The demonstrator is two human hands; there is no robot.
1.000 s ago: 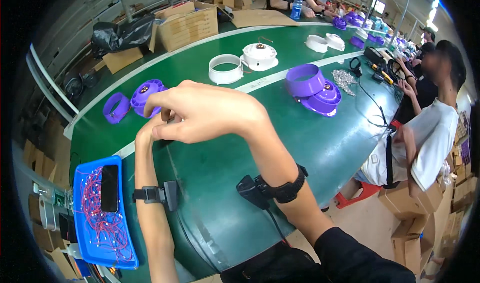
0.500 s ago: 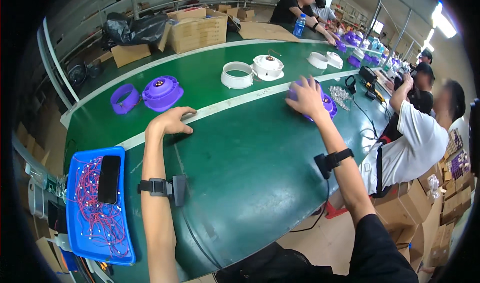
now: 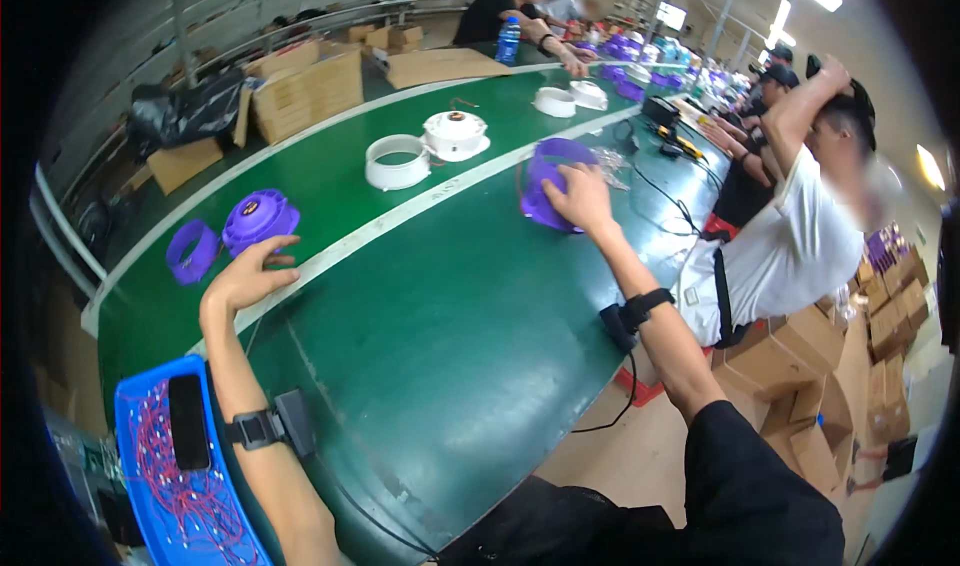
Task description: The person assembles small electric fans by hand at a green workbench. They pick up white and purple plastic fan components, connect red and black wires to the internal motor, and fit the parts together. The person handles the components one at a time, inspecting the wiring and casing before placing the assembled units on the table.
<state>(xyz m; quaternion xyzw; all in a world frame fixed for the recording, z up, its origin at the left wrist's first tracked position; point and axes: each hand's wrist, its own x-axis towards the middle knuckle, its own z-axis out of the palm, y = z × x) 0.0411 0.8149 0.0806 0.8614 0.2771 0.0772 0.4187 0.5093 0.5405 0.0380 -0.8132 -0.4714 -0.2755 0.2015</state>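
My right hand (image 3: 582, 198) grips the near side of a purple round plastic housing (image 3: 541, 171) on the right part of the green table; its far rim shows above my fingers, and a thin wire hangs at its left. My left hand (image 3: 245, 278) is open, fingers apart and holding nothing, over the table close to the white dividing strip. Just beyond it are a purple domed fan-like housing (image 3: 258, 218) and a purple ring (image 3: 193, 252). A white ring (image 3: 396, 162) and a white domed housing (image 3: 455, 136) stand side by side past the strip.
A blue tray (image 3: 228, 501) of red wires with a black phone (image 3: 188, 422) is at the left. Small clear-bagged or loose parts (image 3: 612, 166) lie beyond my right hand, near a black cable. A person in a white shirt (image 3: 775, 251) sits at the right.
The view has turned right, shifting the table leftward. My right hand has gone from lying over the purple housing to gripping it, and the housing is tipped up. My left hand stays open.
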